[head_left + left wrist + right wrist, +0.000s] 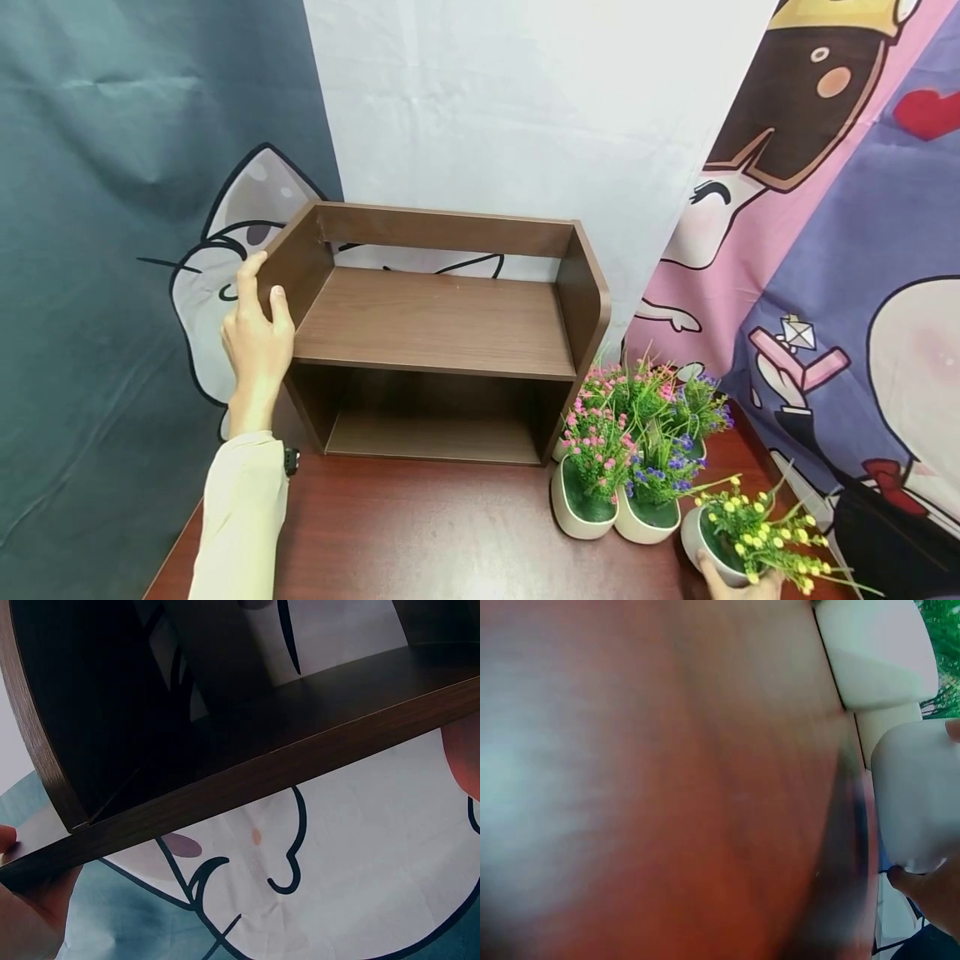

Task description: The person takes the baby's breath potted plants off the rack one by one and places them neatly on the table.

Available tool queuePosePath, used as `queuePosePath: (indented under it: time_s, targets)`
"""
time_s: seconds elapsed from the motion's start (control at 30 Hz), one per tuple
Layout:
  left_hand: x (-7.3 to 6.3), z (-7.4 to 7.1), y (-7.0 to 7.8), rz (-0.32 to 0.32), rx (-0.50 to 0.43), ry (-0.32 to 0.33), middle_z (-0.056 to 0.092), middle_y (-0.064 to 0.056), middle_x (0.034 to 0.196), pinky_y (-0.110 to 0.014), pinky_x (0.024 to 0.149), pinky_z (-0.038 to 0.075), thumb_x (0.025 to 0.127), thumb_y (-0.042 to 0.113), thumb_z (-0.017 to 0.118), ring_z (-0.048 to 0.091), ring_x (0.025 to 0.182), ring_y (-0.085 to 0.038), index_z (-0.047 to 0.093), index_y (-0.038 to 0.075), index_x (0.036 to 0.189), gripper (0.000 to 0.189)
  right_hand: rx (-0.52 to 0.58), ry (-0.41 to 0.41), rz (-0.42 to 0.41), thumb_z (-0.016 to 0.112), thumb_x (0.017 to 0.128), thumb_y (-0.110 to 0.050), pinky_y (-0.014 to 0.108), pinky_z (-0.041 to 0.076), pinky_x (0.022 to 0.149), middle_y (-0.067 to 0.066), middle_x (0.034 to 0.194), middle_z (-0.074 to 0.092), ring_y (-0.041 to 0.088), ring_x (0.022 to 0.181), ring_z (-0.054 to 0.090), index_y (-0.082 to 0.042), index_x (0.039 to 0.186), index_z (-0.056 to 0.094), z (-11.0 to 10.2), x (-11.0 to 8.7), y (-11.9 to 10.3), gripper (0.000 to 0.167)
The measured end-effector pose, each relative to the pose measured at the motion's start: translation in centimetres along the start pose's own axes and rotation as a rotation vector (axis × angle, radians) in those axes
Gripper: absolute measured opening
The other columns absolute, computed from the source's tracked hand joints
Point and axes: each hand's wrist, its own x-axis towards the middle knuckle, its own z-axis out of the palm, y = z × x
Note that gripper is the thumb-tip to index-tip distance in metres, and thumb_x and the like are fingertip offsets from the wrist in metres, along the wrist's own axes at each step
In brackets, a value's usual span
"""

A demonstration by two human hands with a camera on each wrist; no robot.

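My left hand [260, 337] grips the front edge of the left side panel of a brown two-tier wooden shelf [435, 321]. In the left wrist view the panel runs between the thumb and the fingers. At the lower right, my right hand [742, 586] holds a white pot [695, 542] of yellow flowers [757, 533] by its sides. The right wrist view shows that pot [915, 795] between thumb and fingers, raised off the table; most of the hand is out of frame.
Right of the shelf stand several potted plants, among them pink flowers [600, 450] and blue-purple flowers [663, 475] in cream pots. The reddish-brown table [420, 525] lies in front. Printed cloths [510, 100] hang behind and on both sides.
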Motion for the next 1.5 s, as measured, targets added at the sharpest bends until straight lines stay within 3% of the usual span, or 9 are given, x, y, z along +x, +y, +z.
queuePosePath:
  time_s: [0.1, 0.67, 0.83, 0.9, 1.0, 1.17, 1.3, 1.4, 1.5]
  targets:
    - [0.0, -0.1, 0.1, 0.001, -0.002, 0.0, 0.044, -0.021, 0.057, -0.04, 0.052, 0.023, 0.095, 0.017, 0.047, 0.031, 0.047, -0.031, 0.043, 0.024, 0.135, 0.041, -0.078, -0.114, 0.163, 0.074, 0.07, -0.025, 0.058, 0.03, 0.09, 0.046, 0.111, 0.04, 0.06, 0.102, 0.039, 0.014, 0.132, 0.023, 0.3, 1.6, -0.1, 0.09]
    - [-0.2, -0.7, 0.3, 0.003, 0.001, 0.001, 0.049, -0.024, 0.065, -0.043, 0.053, 0.025, 0.094, 0.016, 0.047, 0.033, 0.048, -0.033, 0.044, 0.024, 0.135, 0.042, 0.033, -0.4, 0.033, 0.069, 0.081, -0.019, 0.055, 0.025, 0.094, 0.044, 0.124, 0.036, 0.054, 0.113, 0.037, 0.001, 0.144, 0.008, 1.4, 5.2, 0.1, 0.089]
    - [-0.2, -0.7, 0.3, 0.001, 0.004, 0.002, 0.05, -0.025, 0.066, -0.043, 0.053, 0.026, 0.094, 0.017, 0.047, 0.033, 0.048, -0.033, 0.044, 0.024, 0.135, 0.042, -0.057, -0.44, -0.012, 0.066, 0.082, -0.021, 0.049, 0.034, 0.082, 0.041, 0.117, 0.042, 0.05, 0.102, 0.047, 0.013, 0.133, 0.023, 1.2, 5.3, 0.4, 0.075]
    - [-0.2, -0.7, 0.3, -0.001, 0.002, -0.003, 0.051, -0.025, 0.068, -0.043, 0.053, 0.026, 0.094, 0.018, 0.047, 0.034, 0.048, -0.034, 0.043, 0.025, 0.136, 0.042, -0.096, -0.438, -0.049, 0.066, 0.082, -0.021, 0.045, 0.038, 0.076, 0.04, 0.108, 0.047, 0.048, 0.092, 0.051, 0.02, 0.121, 0.034, 1.1, 5.2, 0.5, 0.064]
    - [-0.1, -0.6, 0.4, -0.003, -0.004, -0.016, 0.055, -0.025, 0.076, -0.043, 0.054, 0.026, 0.095, 0.018, 0.046, 0.035, 0.049, -0.034, 0.042, 0.025, 0.136, 0.042, -0.043, -0.406, -0.069, 0.065, 0.081, -0.015, 0.035, 0.037, 0.084, 0.039, 0.117, 0.044, 0.045, 0.099, 0.049, 0.017, 0.126, 0.031, 1.2, 4.9, 0.7, 0.066]
    - [-0.5, -0.4, 0.7, -0.02, -0.018, -0.016, 0.057, -0.026, 0.083, -0.046, 0.057, 0.028, 0.094, 0.017, 0.047, 0.038, 0.053, -0.038, 0.04, 0.027, 0.138, 0.045, 0.213, -0.26, -0.023, 0.058, 0.081, -0.003, 0.032, 0.011, 0.106, 0.032, 0.143, 0.017, 0.042, 0.13, 0.021, 0.001, 0.143, 0.006, 0.3, 3.9, 0.4, 0.081]
    - [-1.5, -0.6, 1.0, -0.047, -0.065, -0.014, 0.055, -0.009, 0.128, -0.053, 0.076, 0.036, 0.092, 0.013, 0.049, 0.055, 0.091, -0.041, 0.033, 0.029, 0.142, 0.055, 0.344, -0.146, 0.011, 0.054, 0.085, -0.002, 0.036, 0.008, 0.108, 0.023, 0.151, 0.008, 0.025, 0.138, 0.012, -0.006, 0.148, 0.003, -1.6, 2.8, -1.0, 0.082]
    - [-2.5, -0.6, 1.2, -0.05, -0.1, -0.034, 0.03, 0.005, 0.149, -0.05, 0.098, 0.029, 0.091, 0.013, 0.051, 0.036, 0.13, -0.026, 0.025, 0.027, 0.147, 0.063, 0.388, -0.058, -0.027, 0.053, 0.085, 0.0, 0.032, 0.009, 0.108, 0.019, 0.152, 0.012, 0.012, 0.134, 0.018, -0.006, 0.149, 0.007, -3.0, 2.1, -2.7, 0.08]
    - [-4.1, -0.2, 1.2, -0.031, -0.13, -0.048, 0.008, -0.002, 0.155, -0.044, 0.107, 0.016, 0.09, 0.017, 0.054, 0.01, 0.139, -0.017, 0.016, 0.02, 0.15, 0.071, 0.378, -0.014, -0.141, 0.053, 0.083, -0.001, 0.027, 0.012, 0.107, 0.02, 0.149, 0.02, 0.008, 0.131, 0.023, -0.004, 0.148, 0.017, -4.0, 1.8, -4.3, 0.074]
